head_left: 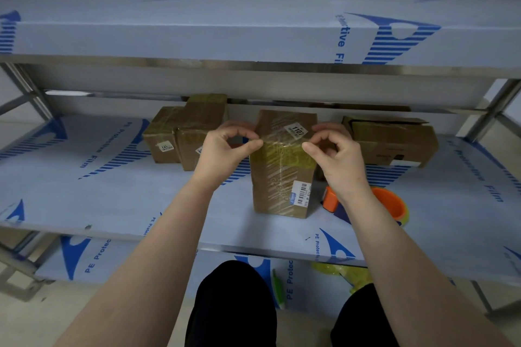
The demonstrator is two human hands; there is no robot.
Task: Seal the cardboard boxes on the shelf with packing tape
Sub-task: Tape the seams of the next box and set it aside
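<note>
Middle shelf (112, 191) of a metal rack covered in blue-printed protective film. An upright cardboard box (282, 177), already wrapped in yellowish tape, stands at centre near the front edge and bears a label reading "1107" (296, 130) on top and a barcode label (301, 193) on its front. The left hand (225, 146) and right hand (335, 152) flank the box's upper front edge. Each grip is clamped, thumb against forefinger, on one end of a strip of packing tape (282, 146) lying across that edge. An orange tape dispenser (389, 204) rests on the shelf just right of the box, partly hidden by the right wrist. Two taped boxes (180, 138) stand together at rear left. A box with raised flaps (394, 141) lies at rear right.
</note>
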